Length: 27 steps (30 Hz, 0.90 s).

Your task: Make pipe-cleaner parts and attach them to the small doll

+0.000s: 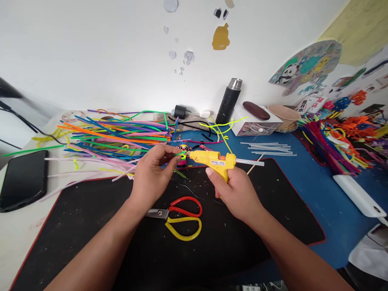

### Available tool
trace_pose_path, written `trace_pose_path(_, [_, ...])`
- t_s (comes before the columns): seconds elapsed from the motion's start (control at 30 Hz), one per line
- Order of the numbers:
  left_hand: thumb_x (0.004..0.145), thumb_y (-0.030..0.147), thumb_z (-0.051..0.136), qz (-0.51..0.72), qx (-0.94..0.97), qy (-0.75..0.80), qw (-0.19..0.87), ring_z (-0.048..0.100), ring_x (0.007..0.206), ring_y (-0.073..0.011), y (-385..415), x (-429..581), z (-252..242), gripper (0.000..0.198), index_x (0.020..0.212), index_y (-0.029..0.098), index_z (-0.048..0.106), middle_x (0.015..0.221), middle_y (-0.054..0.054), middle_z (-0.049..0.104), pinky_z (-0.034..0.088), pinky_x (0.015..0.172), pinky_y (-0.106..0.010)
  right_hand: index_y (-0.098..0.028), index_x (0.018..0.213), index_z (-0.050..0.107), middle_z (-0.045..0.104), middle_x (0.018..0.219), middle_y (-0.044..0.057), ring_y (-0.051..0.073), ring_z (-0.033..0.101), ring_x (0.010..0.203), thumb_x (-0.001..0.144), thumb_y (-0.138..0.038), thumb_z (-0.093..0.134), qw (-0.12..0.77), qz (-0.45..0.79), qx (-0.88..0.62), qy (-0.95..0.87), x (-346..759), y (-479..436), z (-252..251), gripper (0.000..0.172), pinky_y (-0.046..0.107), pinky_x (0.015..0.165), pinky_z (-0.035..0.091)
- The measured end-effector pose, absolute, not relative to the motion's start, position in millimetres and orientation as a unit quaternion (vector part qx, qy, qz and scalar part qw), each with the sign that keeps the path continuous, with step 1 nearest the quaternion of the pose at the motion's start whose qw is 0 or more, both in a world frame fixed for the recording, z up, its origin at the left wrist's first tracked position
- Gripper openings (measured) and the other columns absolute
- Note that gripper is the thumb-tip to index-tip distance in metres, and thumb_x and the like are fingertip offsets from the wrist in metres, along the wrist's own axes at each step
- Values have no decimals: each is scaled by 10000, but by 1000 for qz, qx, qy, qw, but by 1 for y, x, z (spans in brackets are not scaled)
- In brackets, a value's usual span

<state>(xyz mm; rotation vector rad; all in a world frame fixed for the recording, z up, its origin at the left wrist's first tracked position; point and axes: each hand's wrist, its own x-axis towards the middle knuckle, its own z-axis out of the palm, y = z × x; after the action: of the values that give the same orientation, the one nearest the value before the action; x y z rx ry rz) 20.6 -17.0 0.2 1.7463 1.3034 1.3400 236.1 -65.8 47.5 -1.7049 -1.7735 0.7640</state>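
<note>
My right hand [233, 188] is wrapped round the grip of a yellow hot glue gun [209, 157]. A clear glue stick [250, 162] juts from its back end. The gun's nozzle points left and reaches the fingertips of my left hand [156, 169], which is closed in a pinch. A small bright green piece, apparently of pipe cleaner [179, 154], shows at those fingertips; the fingers cover most of it. Right behind stands a small colourful figurine [183, 149], partly hidden. Scissors [178, 217] with one red and one yellow handle lie on the black mat [242, 238] below my hands.
Many coloured pipe cleaners [121, 135] spread behind my left hand. A phone [24, 180] lies at the left. Spare glue sticks [269, 148], a black thermos [229, 101] and a small white drawer box [254, 121] are at the back right. More pipe cleaners [327, 145] lie far right.
</note>
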Motion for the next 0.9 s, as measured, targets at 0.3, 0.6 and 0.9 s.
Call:
trace_pose_path(0.3, [934, 264, 719, 506, 652, 485, 288, 728, 859, -183, -18, 21, 1, 68, 998, 242, 725, 978, -15, 755, 589, 808, -293, -231, 547, 490, 492, 417, -23, 117, 453, 383, 987, -534, 525, 285, 286, -633, -660, 236, -66, 48, 535, 283, 479, 316])
trace_pose_path(0.6, [935, 272, 723, 511, 649, 486, 286, 727, 864, -186, -18, 21, 2, 69, 994, 236, 728, 987, -23, 753, 584, 811, -297, -233, 559, 486, 483, 409, -30, 111, 441, 379, 980, -529, 528, 284, 296, -634, -656, 236, -67, 49, 516, 274, 470, 315])
trace_pose_path(0.9, [932, 291, 737, 509, 647, 496, 276, 734, 868, -191, -16, 19, 1, 102, 1023, 245, 748, 995, -24, 773, 573, 799, -298, -239, 569, 489, 442, 375, -39, 114, 439, 357, 977, -561, 542, 279, 340, -639, -631, 236, -69, 46, 523, 266, 443, 318])
